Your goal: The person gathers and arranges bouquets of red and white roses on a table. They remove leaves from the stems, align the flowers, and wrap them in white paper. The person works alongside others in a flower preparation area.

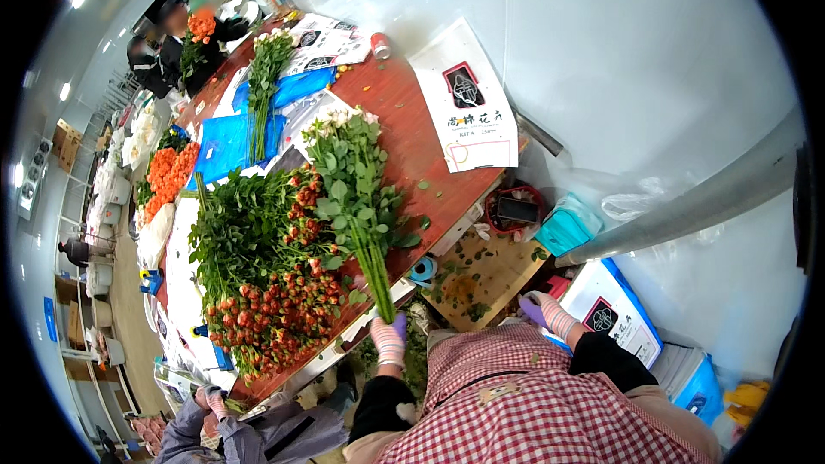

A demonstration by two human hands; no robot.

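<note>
My left hand [388,342], in a striped glove with purple fingertips, is closed round the lower stems of a bunch of white roses [352,167]. The bunch slants across the table's near edge, its pale blooms pointing away from me. Beside it on the left lies a big heap of orange-red roses [273,314] with green leaves. My right hand [550,314], gloved the same way, hangs by my apron at the right, beside a white printed sheet [614,314]. Its fingers look loosely apart, with nothing visible in them.
The red-brown table [408,125] holds another white rose bunch [268,77], blue plastic [225,148], a can [380,45] and a white printed sheet [468,107]. A red basket [507,206] and grey pipe [679,198] are at the right. Co-workers stand lower left and far left.
</note>
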